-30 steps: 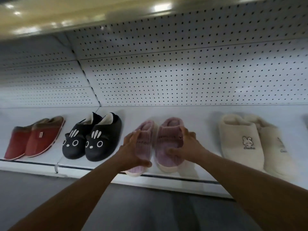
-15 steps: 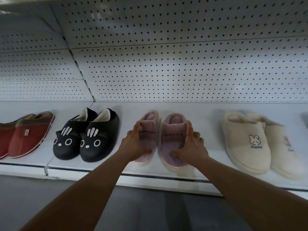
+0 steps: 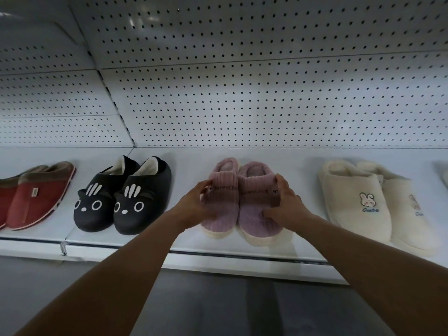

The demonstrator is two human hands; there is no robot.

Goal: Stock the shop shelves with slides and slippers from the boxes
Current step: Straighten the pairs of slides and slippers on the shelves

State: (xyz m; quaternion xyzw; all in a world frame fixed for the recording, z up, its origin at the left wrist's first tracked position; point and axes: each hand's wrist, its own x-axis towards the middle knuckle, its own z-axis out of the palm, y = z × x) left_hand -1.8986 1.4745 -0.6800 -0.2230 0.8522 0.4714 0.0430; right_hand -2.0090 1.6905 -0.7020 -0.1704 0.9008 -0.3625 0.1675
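Purple knitted slippers (image 3: 238, 202) sat together on the white shelf (image 3: 189, 241), my left grip (image 3: 196, 204) and right grip (image 3: 284, 204) curled round their outer sides, black pair (image 3: 123, 197) at nine o'clock.

Over the last second the two pink slippers (image 3: 238, 202) have been pressed together until their inner sides touch, sliding toward 12 o'clock on the shelf (image 3: 189, 241). The left hand (image 3: 196, 204) and right hand (image 3: 284, 202) have shifted onto the pair's outer sides.

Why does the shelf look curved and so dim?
Head view: the wide lens bends the shelf edge and stretches the cream slippers; dim overall light, a small glare on the pegboard; the purple slippers look sharp.
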